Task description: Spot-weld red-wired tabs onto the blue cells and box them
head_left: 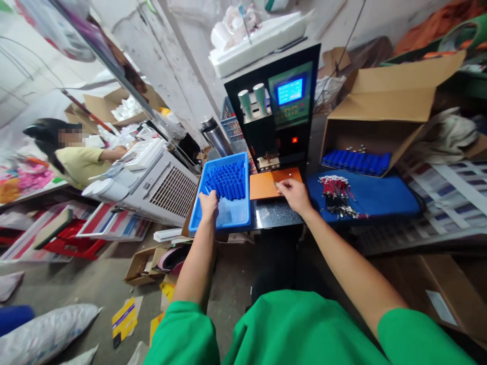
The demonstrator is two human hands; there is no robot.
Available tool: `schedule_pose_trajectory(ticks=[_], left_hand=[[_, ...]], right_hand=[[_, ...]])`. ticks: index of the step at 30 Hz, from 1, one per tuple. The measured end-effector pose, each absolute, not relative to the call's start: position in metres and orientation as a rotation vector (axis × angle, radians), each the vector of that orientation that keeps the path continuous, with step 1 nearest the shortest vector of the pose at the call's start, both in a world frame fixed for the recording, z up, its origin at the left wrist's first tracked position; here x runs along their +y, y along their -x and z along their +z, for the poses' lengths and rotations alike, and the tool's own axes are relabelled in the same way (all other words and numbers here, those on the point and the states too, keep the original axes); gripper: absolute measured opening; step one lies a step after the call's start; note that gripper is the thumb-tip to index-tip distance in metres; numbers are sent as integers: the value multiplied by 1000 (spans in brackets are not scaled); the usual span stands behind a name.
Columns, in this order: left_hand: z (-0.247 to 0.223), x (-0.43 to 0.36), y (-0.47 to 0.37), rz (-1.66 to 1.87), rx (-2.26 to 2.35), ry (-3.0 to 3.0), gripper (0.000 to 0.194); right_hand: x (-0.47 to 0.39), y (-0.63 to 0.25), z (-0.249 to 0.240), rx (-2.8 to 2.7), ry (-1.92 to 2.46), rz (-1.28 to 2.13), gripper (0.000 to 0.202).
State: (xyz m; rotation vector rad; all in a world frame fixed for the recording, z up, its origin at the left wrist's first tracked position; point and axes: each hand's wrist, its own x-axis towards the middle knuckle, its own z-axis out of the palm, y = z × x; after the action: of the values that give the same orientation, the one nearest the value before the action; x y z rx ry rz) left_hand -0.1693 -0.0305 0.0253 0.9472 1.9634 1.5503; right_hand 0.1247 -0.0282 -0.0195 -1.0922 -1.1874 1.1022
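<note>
My left hand (209, 205) is over the blue plastic tray (232, 217), its fingers closed beside the upright blue cylindrical cells (233, 185). A pale bluish sliver shows at its fingertips, too small to name. My right hand (296, 195) is pinched at the orange plate (262, 186), and whatever lies between thumb and finger is too small to make out. Just behind that plate rises a black bench machine (283, 129) with a lit screen and two green-and-white knobs. Its small metal tips (269, 159) stand above the plate, apart from my fingers.
Right of the machine, red and black wire leads (337, 195) lie bunched on a blue surface (388, 195). An open carton (380, 109) holds a row of blue cells. A steel flask (215, 136) stands behind the tray. At far left another person (78, 159) sits working.
</note>
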Motion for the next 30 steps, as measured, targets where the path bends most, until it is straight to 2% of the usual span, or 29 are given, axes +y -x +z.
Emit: schedule_pose_trajectory(ticks=[2, 6, 9, 14, 20, 30], left_hand=[[31, -28, 155, 1672, 1667, -710, 15], [40, -14, 110, 1679, 1245, -562, 26], [40, 7, 75, 1686, 1116, -653, 31], [23, 44, 41, 1668, 1235, -915, 29], [1, 58, 40, 1671, 1565, -1173, 26], [4, 51, 47, 1511, 1543, -1368, 25]], right_hand=[[-26, -123, -20, -1188, 1094, 1095, 45], [-22, -121, -21, -1161, 1074, 1116, 40], [-19, -120, -23, -1148, 1073, 1126, 37], [-17, -117, -27, -1160, 1099, 1095, 31], [-14, -116, -20, -1249, 1231, 981, 18], [-6, -118, -8, -1294, 1399, 992, 16]])
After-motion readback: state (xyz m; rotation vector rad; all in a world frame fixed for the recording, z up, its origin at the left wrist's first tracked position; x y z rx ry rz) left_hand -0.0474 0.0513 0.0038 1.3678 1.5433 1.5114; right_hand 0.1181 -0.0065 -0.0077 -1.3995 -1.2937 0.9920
